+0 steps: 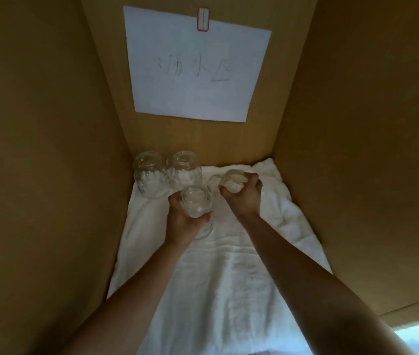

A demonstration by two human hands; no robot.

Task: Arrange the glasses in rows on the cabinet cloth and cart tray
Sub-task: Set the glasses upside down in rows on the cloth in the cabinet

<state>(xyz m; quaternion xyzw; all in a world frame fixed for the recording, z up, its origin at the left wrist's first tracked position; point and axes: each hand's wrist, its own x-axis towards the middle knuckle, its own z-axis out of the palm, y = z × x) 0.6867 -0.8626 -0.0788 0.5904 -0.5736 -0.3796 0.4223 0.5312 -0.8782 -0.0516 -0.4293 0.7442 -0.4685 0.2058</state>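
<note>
A white cloth (231, 265) covers the floor of a wooden cabinet. Two clear glasses stand upside down side by side at the back left of the cloth, one (149, 179) against the left wall and the other (185, 170) just to its right. My left hand (181, 217) grips a third clear glass (196, 204), upside down, just in front of that pair. My right hand (243, 194) holds a fourth clear glass (231, 181) tilted above the cloth, to the right of the standing pair.
The cabinet's brown side walls (49, 175) close in on both sides. A white paper sheet (195, 65) with handwriting hangs on the back wall under a clip (202, 19). Bare cloth lies on the right and toward the front.
</note>
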